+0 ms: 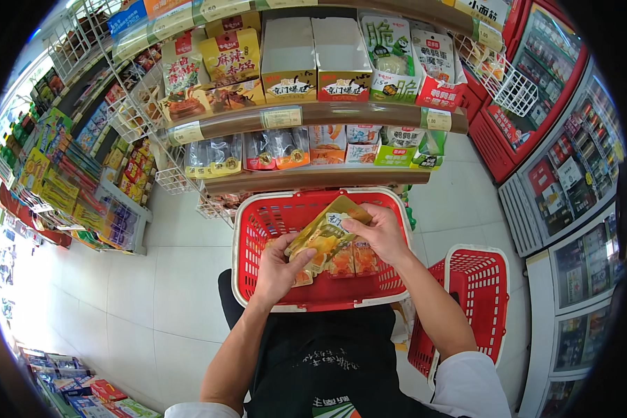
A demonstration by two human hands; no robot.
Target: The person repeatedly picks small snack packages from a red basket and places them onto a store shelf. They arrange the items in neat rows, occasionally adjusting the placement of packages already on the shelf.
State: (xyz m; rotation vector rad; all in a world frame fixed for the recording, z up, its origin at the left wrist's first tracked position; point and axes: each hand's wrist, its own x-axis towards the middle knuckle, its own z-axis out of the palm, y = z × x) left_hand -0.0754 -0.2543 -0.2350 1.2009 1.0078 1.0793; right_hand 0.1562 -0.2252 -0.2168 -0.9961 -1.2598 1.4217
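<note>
A gold snack packet (328, 230), apparently on top of others like it, is tilted between my two hands above a red plastic shopping basket (313, 300) with a white rim. My left hand (282, 269) pinches its lower left end, thumb on top. At the upper right end, my right hand (379, 235) grips it with the thumb pressed on its printed face. Orange snack packets (364, 258) lie in the basket below, partly hidden by my hands. On the shelf ahead stand two cardboard display boxes (290, 57), (343, 57) whose insides show bare white card.
Shelves (313, 115) hold several boxes of packaged snacks. A second red basket (465, 313) stands to my right. White wire racks (514, 89) hang at the shelf ends. Glass-door fridges (564, 172) line the right side; stocked shelving (73, 177) stands left over a tiled floor (183, 292).
</note>
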